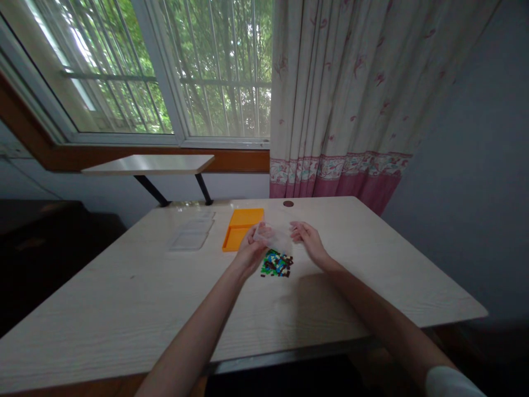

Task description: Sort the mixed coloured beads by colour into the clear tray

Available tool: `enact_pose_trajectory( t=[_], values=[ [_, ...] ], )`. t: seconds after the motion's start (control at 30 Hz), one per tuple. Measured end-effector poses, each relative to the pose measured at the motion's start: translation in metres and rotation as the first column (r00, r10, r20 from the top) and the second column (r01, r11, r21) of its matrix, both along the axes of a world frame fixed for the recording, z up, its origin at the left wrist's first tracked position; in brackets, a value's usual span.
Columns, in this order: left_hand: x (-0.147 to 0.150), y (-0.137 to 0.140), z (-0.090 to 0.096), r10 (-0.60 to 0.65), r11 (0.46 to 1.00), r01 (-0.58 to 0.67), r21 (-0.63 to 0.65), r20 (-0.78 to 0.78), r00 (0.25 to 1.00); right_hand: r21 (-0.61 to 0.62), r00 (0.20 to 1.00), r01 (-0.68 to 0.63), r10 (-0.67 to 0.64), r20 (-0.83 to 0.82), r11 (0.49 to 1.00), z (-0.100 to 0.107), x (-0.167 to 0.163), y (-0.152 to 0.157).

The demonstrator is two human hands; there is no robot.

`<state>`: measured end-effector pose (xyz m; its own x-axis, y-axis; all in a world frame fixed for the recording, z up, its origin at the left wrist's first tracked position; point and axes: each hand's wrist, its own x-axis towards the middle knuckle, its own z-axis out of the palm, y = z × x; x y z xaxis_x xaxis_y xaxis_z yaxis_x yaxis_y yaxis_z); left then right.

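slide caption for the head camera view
Left hand holds translucent plastic, right hand beside it, near small colourful pieces on a pale table.

1 pale sleeve [452, 381] rings the right arm [372, 305]; the left forearm [198, 325] shows bare and slim.

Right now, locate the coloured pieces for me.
In the head view, the coloured pieces lie in a pile on the table, below the picture's centre, just right of the left hand and below the clear bag it holds.

Place: home room | floral curtain [351, 110] | barred window [223, 71] | pale desk [165, 298]
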<state>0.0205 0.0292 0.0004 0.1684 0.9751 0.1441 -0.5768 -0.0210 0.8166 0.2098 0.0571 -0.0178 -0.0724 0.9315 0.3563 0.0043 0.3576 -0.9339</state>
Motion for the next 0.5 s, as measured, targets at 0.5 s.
enact_pose_trajectory(
  t=[0.5],
  values=[
    [-0.025,0.014,-0.019,0.476,0.876,-0.251,0.411,-0.659,0.582,0.005,0.989,-0.077,0.076,0.129,0.997,-0.019,0.022,0.020]
  ],
)
